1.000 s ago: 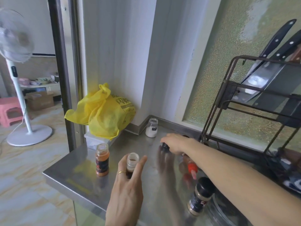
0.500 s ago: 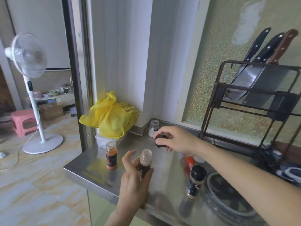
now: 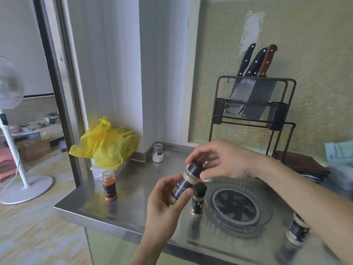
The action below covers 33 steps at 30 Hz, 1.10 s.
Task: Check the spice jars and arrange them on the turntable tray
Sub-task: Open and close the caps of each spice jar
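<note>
Counter: the stainless-steel worktop [image 3: 133, 190] carries everything, and the jars stand scattered on it.
Turntable tray: the round clear tray with a dark centre [image 3: 236, 207] lies flat on the worktop and nothing stands on it, so by my reckoning the arranging has not begun.
My right hand [image 3: 221, 161]: fingers closed round the black cap of the jar I am holding (fitting or twisting it, I judge; I cannot tell which).
My left hand [image 3: 168, 199]: wrapped firmly round the body of the dark-labelled jar of pale spice [image 3: 184, 183], tilted in the air above the worktop, just left of the tray.
Orange-powder jar, no cap [image 3: 109, 186]: upright near the left edge, well apart from the tray, not yet checked as far as I can judge.
Black-capped pale jar [image 3: 198, 201]: upright just beside the tray's left rim.
Blurred dark-labelled jar [image 3: 297, 233]: at the tray's right, partly behind my forearm.
Small clear jar of white powder [image 3: 158, 153]: back by the wall.
Left to do: all jars onto the tray.
</note>
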Motion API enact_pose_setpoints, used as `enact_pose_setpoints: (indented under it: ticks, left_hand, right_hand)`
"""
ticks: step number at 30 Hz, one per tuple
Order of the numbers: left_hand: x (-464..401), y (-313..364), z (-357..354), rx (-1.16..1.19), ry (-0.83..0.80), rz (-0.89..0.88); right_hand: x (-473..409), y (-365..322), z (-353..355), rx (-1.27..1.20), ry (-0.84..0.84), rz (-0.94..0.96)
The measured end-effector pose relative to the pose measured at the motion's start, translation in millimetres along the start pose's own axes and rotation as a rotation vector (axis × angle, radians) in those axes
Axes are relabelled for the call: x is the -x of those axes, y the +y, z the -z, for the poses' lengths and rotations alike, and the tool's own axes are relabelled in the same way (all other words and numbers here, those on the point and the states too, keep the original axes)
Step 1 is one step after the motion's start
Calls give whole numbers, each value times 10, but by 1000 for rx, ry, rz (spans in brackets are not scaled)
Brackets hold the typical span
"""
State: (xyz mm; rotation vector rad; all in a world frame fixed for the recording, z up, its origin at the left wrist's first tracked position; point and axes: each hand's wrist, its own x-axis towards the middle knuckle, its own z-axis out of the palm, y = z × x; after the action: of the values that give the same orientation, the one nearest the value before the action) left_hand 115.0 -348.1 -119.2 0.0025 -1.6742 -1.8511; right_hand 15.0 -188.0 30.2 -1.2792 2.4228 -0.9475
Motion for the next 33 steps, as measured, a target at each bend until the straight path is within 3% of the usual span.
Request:
enact_pose_setpoints:
  ticks: [8,13,16,33]
  left_hand:
    - [184,-8,-384,196,-54,122]
    - [252,42,-483,238,-93,131]
    - [292,59,-508,230,-117,129]
    - [404,82,-570,189,-187,125]
  right_hand:
    - [378,88,155,177,27,-92]
    - [575,121,260,94,9,-151]
    - [648,139,271,165,-14,-173]
    - [774,121,257,76,-48,-214]
